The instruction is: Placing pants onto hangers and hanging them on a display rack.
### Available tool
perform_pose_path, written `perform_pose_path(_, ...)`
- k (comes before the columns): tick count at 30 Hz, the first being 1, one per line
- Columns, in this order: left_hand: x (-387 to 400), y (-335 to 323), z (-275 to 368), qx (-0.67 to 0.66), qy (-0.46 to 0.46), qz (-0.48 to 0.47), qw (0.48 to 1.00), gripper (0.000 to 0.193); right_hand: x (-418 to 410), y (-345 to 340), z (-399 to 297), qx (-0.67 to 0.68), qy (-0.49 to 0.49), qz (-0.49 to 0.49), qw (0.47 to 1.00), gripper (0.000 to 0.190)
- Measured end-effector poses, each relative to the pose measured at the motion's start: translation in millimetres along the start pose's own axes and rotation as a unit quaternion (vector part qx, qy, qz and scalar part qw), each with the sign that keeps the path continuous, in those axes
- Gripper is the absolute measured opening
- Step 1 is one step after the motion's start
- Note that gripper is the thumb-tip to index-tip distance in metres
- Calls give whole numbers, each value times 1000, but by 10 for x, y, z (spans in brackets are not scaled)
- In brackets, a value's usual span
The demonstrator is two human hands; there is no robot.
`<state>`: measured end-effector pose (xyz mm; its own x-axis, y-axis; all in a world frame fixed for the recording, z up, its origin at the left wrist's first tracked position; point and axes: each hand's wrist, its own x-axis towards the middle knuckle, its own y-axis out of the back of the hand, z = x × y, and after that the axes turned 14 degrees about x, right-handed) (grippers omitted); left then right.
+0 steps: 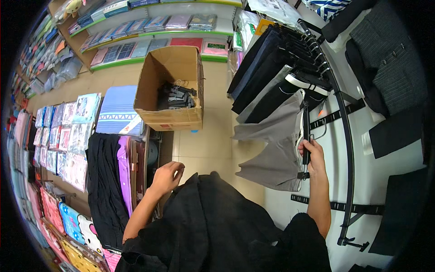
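Observation:
My right hand (312, 156) is closed around the bar of a black clip hanger (306, 125), from which a pair of grey shorts (277, 144) hangs towards the left. The hanger's metal hook points at the wall and is off the black clothes rail (342, 125). Folded black trousers (268, 57) and other dark garments hang in a row on that rail, beyond the shorts. My left hand (169, 176) is held in front of my body with its fingers curled and nothing visible in it. Beside it, black trousers (107, 183) lie over the edge of a display stand.
An open cardboard box (173, 119) holding black clip hangers (180, 97) stands ahead. Left are a folded blue textile (117, 105), packaged goods (73, 136) and a purple folded cloth (125, 170). Shelves (153, 33) cross the far side; slotted metal strips (340, 205) line the right wall.

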<state>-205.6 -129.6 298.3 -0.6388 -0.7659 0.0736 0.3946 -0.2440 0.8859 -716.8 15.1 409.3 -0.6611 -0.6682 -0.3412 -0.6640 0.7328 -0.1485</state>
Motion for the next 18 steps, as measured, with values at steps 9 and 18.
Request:
perform_pose_path(9, -210, 1, 10, -19, 64, -30, 997, 15, 549, 290, 98, 169, -27, 30, 985, 15)
perform_pose_path(18, -354, -128, 80, 3, 85, -38, 996, 23, 894, -180, 138, 344, -11, -16, 939, 21)
